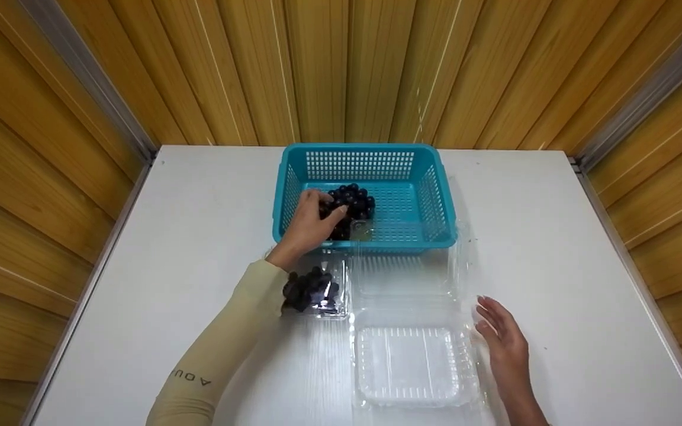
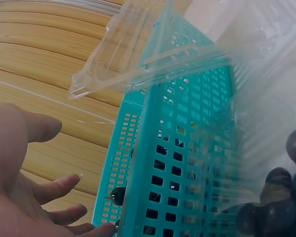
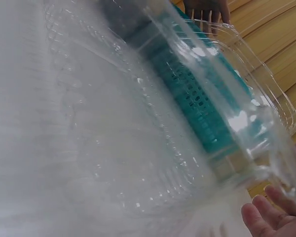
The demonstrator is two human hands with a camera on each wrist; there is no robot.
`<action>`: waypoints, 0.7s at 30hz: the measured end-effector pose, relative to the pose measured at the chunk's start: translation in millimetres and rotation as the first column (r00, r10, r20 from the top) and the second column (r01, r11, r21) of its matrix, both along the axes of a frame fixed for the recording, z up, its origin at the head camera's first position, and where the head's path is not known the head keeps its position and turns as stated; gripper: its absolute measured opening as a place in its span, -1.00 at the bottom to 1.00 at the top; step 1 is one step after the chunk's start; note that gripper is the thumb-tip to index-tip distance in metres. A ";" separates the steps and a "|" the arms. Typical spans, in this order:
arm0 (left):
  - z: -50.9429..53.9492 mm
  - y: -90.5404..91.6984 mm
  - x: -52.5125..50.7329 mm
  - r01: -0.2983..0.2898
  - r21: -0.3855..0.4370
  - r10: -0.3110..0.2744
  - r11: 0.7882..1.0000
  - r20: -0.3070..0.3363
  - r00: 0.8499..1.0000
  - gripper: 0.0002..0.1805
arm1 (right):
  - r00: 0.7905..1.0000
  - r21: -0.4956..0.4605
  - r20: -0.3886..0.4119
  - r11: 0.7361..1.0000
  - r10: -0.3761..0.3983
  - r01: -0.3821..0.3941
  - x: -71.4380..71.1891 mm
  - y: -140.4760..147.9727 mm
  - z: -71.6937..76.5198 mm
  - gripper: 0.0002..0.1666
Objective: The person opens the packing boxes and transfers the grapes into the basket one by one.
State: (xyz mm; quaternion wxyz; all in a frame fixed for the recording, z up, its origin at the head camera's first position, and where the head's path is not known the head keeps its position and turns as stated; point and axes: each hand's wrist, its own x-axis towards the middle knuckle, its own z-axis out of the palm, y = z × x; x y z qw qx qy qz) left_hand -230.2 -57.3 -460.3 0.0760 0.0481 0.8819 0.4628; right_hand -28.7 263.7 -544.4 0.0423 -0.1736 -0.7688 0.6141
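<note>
Dark grapes [image 1: 360, 200] lie in the left part of a teal basket [image 1: 364, 147]. My left hand [image 1: 307, 223] reaches over the basket's front rim, its fingertips at the bunch. In the left wrist view, this hand [image 2: 37, 197] has its thumb and fingers spread, with nothing visible between them. A clear plastic container [image 1: 409, 367] stands open in front of the basket, its raised lid [image 1: 406, 269] overlapping the rim. My right hand [image 1: 507, 346] is at the container's right side, fingers slightly bent and holding nothing. In the right wrist view, its fingers [image 3: 271, 217] are beside the clear plastic.
Left of the open container, a smaller-looking clear container [image 1: 343, 299] holds dark grapes [image 1: 311, 289], partly behind my left forearm. Both containers and the basket are on a white table [image 1: 211, 195]. Wood-patterned panels [image 1: 370, 71] rise behind the table and along both sides.
</note>
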 end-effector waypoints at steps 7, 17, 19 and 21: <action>2.6 -5.9 5.3 0.036 0.016 -0.035 0.999 -0.008 0.999 -0.49 | 0.995 0.013 -0.094 0.999 -0.037 0.039 -0.6 1.8 10.3 -0.49; 5.8 -12.0 12.7 0.088 -0.003 -0.088 0.996 -0.044 0.995 -0.48 | 0.984 0.013 -0.178 1.000 0.001 0.002 -7.3 -2.5 26.0 -0.58; 6.1 -12.7 13.7 0.093 -0.002 -0.093 0.996 -0.049 0.994 -0.48 | 0.985 0.027 -0.173 1.000 0.016 -0.011 -9.2 -4.6 29.5 -0.58; 6.5 -13.4 14.6 0.100 -0.002 -0.100 0.995 -0.057 0.993 -0.48 | 0.984 0.028 -0.174 0.999 0.031 -0.026 -10.8 -6.9 32.9 -0.58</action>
